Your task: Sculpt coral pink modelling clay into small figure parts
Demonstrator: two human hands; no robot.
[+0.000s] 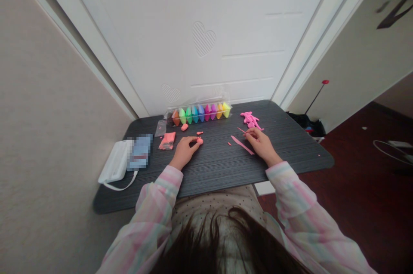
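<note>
Forearms in striped sleeves reach in from the near edge over the dark tabletop [206, 170], well apart, both palms turned down. At centre-left, the left hand [183, 153] bends inward, its thumb and fingers narrowed on one coral clay ball [200, 141] at or just above the surface; I cannot tell which. To the right, the right hand [260, 145] angles inward and to the far side, fingertips pinching one slim pink stick tool [241, 130] whose tip points far left.

One pink modelling knife [241, 145] lies just beside the right hand, and one tiny coral bit [229, 143] sits left of it. Beyond that hand is one pink clay figure [250, 120]. Two coral pieces lie on the far side of the left hand: a rounded lump [184, 127] and a smaller tapered piece [200, 133]. One coral packet [167, 141] rests to its left. At the far edge, a clear pack holds about nine coloured clay packets [201, 113] in a row. One white case [116, 162] lies far over on the left.
</note>
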